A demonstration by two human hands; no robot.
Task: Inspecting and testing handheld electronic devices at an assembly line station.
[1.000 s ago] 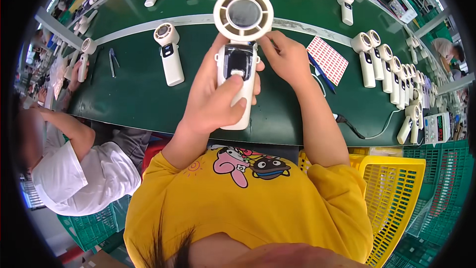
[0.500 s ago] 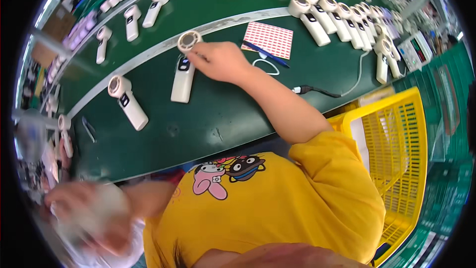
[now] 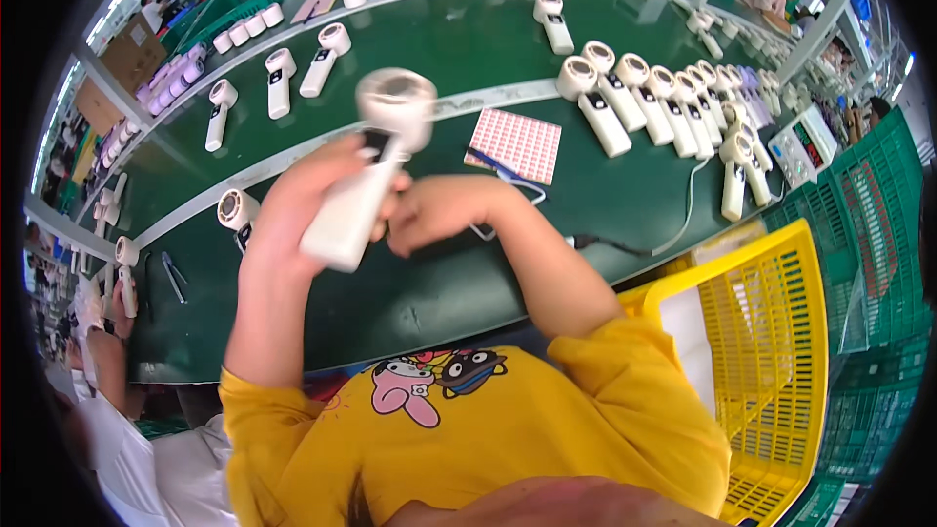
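Observation:
My left hand (image 3: 307, 200) is wrapped around the handle of a white handheld fan (image 3: 344, 220), raised above the table with its round head tilted up and away. Some of its fingertips show past the handle's right side. Just right of that handle is my right hand (image 3: 439, 213), fingers bent and blurred; whether they touch or hold anything cannot be made out. A second handheld fan (image 3: 234, 207) lies on the table, partly hidden behind my left hand. Beyond my right hand lie a sheet of small red-and-white labels (image 3: 514, 141) and a blue pen (image 3: 496, 164).
Several white fans (image 3: 610, 122) stand in a row at the right, near a small meter box (image 3: 802, 148). A cable (image 3: 625, 248) runs across the table. Tweezers (image 3: 174, 276) lie at left. A yellow basket (image 3: 815, 332) stands at my right; co-workers sit at left and across.
My left hand has come up from the lower left and now holds the fan that lay under my right hand. The fan is lifted. My right hand has drawn back toward me.

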